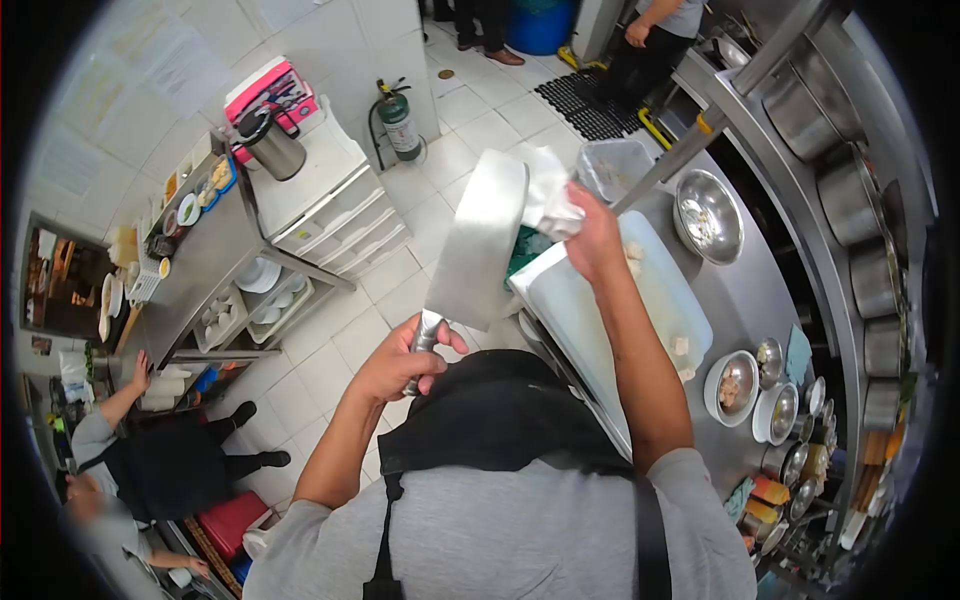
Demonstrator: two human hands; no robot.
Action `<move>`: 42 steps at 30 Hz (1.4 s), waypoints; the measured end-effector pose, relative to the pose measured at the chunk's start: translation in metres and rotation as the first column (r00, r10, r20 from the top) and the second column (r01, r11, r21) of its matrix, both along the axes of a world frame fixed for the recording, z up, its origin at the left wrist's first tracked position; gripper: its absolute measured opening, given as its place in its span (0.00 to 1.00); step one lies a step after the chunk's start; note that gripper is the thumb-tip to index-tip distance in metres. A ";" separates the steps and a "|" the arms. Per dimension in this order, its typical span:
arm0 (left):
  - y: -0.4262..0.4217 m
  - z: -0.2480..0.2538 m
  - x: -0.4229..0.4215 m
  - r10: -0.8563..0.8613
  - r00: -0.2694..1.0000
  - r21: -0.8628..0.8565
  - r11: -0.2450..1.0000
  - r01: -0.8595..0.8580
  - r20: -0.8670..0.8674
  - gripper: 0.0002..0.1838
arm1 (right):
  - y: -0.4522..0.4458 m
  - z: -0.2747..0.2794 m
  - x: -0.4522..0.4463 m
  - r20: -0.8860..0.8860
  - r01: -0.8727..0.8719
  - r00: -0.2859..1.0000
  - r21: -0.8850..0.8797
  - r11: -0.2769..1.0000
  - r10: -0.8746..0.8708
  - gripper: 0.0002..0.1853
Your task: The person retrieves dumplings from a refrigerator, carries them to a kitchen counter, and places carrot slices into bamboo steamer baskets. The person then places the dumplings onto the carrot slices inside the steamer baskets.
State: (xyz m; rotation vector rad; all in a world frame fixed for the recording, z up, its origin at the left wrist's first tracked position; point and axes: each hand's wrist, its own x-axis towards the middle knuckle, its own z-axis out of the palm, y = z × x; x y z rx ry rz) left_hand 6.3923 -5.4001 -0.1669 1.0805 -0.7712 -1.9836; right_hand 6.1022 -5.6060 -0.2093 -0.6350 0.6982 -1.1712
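My left hand (pixel 412 358) is closed round the metal handle of a large cleaver (pixel 480 240), whose broad blade points up and away from me. At the blade's far end, my right hand (pixel 597 236) grips a crumpled white cloth (pixel 549 195), which lies against or just behind the blade's edge. Below my right forearm is a pale cutting board (pixel 570 300) on the steel counter, with a few light pieces of food (pixel 681 346) on it. Something green, perhaps a bag (pixel 527 250), shows partly behind the blade.
On the counter to the right stand a steel bowl (pixel 708 216), a clear plastic tub (pixel 614 168) and a white bowl of food pieces (pixel 732 388). A white drawer unit (pixel 335 215) and a fire extinguisher (pixel 399 122) are across the floor. Another person (pixel 165 465) is at left.
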 end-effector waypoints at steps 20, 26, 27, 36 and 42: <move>-0.017 -0.036 0.029 0.192 0.977 0.054 0.979 -0.197 0.093 0.19 | -0.010 0.103 0.002 -0.299 0.085 0.401 -0.929 0.360 -0.866 0.07; -0.012 -0.042 0.033 0.144 0.970 0.012 0.989 -0.149 0.196 0.19 | -0.030 -0.079 -0.025 -0.920 -0.197 -0.197 -0.302 0.933 -0.340 0.36; -0.012 -0.046 0.033 0.139 0.960 -0.012 0.990 -0.140 0.242 0.20 | -0.012 -0.075 -0.032 -0.921 -0.188 -0.099 -0.354 0.916 -0.376 0.36; -0.053 -0.048 0.001 -0.346 0.852 -0.048 0.918 0.395 0.394 0.18 | 0.244 -0.062 -0.117 -0.969 0.240 0.092 -0.203 0.949 -0.231 0.27; -0.123 -0.042 -0.082 -0.335 0.371 -0.311 0.221 0.924 0.866 0.14 | 0.324 -0.043 -0.184 -0.912 0.562 -0.161 -0.398 0.725 -0.376 0.20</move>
